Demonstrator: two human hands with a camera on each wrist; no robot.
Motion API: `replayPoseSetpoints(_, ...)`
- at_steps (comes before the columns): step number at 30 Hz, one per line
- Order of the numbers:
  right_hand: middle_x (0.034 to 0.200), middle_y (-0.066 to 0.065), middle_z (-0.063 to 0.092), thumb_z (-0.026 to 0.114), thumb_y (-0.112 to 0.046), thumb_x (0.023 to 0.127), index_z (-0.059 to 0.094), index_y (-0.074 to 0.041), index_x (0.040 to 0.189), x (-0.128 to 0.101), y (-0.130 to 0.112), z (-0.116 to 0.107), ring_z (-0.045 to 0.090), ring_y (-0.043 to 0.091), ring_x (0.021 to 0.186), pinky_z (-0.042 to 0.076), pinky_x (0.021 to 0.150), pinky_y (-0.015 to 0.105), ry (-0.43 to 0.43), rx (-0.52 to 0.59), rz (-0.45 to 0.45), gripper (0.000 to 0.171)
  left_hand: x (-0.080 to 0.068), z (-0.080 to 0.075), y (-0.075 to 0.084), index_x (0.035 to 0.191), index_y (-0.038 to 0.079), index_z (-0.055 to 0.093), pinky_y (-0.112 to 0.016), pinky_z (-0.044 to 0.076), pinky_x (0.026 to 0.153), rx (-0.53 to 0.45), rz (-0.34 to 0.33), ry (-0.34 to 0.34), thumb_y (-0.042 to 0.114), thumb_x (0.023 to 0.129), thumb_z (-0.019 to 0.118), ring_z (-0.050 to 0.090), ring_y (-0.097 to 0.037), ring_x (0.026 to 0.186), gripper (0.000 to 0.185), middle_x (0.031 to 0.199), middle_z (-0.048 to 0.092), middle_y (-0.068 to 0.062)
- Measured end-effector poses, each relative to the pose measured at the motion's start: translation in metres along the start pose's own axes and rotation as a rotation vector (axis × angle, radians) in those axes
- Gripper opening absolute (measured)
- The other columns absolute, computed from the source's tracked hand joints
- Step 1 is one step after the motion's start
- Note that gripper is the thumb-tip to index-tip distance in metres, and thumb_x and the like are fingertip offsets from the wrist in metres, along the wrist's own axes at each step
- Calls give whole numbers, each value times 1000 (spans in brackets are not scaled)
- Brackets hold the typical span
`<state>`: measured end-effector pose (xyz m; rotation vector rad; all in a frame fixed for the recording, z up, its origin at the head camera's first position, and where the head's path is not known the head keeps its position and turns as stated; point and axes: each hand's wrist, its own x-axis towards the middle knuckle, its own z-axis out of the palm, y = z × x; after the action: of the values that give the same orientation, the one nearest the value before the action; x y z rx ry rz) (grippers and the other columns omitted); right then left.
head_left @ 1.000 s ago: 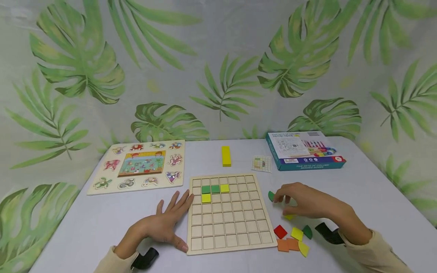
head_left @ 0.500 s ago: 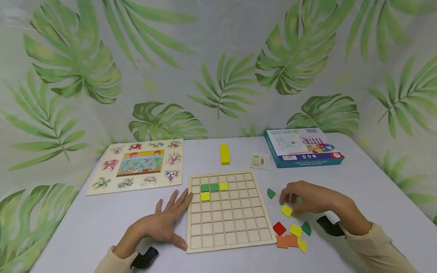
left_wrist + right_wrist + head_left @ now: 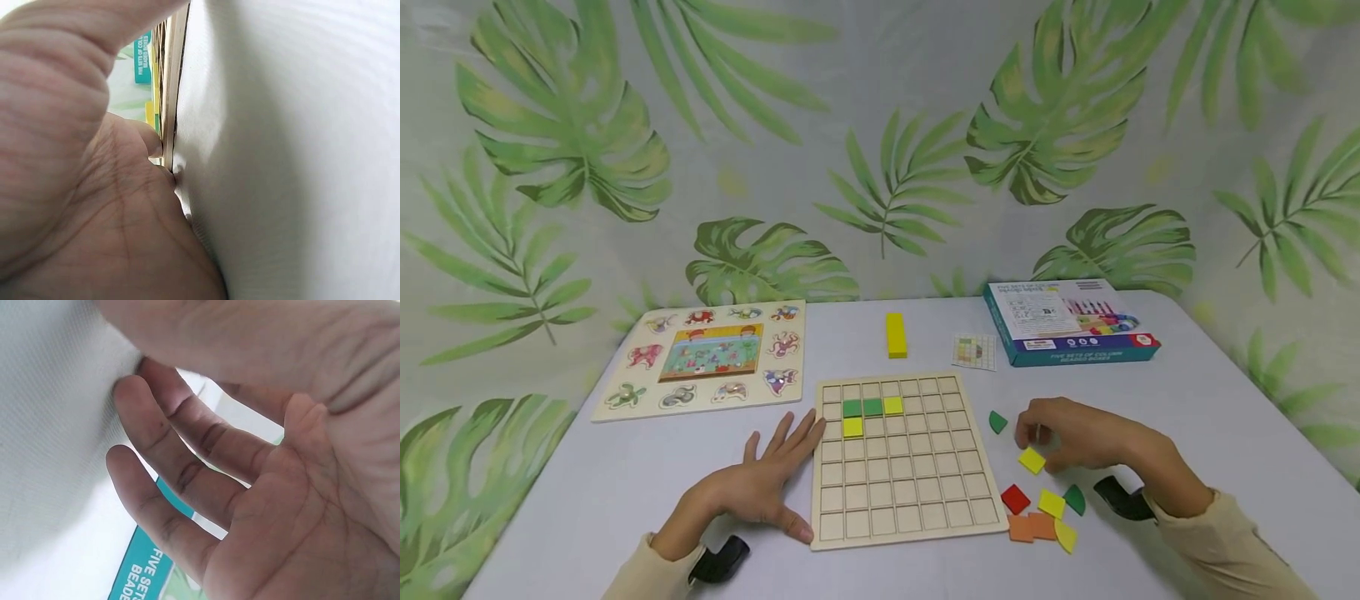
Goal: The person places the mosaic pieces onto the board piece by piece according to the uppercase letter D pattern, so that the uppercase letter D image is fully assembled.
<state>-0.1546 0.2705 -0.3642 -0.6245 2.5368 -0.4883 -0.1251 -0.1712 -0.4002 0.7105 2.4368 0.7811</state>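
A wooden grid board lies in the middle of the table in the head view. Two green square tiles and a yellow tile fill cells of one row near its top, with another yellow tile one row below. My left hand rests at the board's left edge, fingers spread, fingertips and thumb touching the rim. To the board's right, my right hand hovers low with loosely bent fingers beside a loose yellow square. Nothing shows between those fingers in the right wrist view. A green quarter-circle lies just left of them.
Below the right hand lie a red square, a yellow square, a green quarter-circle, orange tiles and a yellow quarter-circle. Farther back are an animal puzzle, a yellow block, a pattern card and a box.
My right hand has drawn back a little to the right, away from the green quarter-circle, and more of the yellow square shows. The left hand has stayed at the board.
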Motion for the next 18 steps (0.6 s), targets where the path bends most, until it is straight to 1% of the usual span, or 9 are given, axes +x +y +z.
replayPoseSetpoints(10, 95, -7, 58, 86, -8, 74, 66, -23, 96, 1, -2, 0, 54, 16, 94, 53, 83, 33, 4, -13, -11, 33, 1, -1, -1, 162, 10, 0, -75, -16, 108, 16, 1, -4, 46, 65, 91, -23, -41, 151, 137, 168, -12, -15)
replayPoseSetpoints(18, 94, -6, 59, 87, -11, 75, 67, -22, 96, 2, -2, -1, 54, 15, 92, 53, 81, 31, 13, -5, 25, 30, 2, 0, -1, 162, 9, 0, -76, -16, 108, 19, 2, -5, 47, 65, 90, -23, -42, 151, 138, 168, -12, -15)
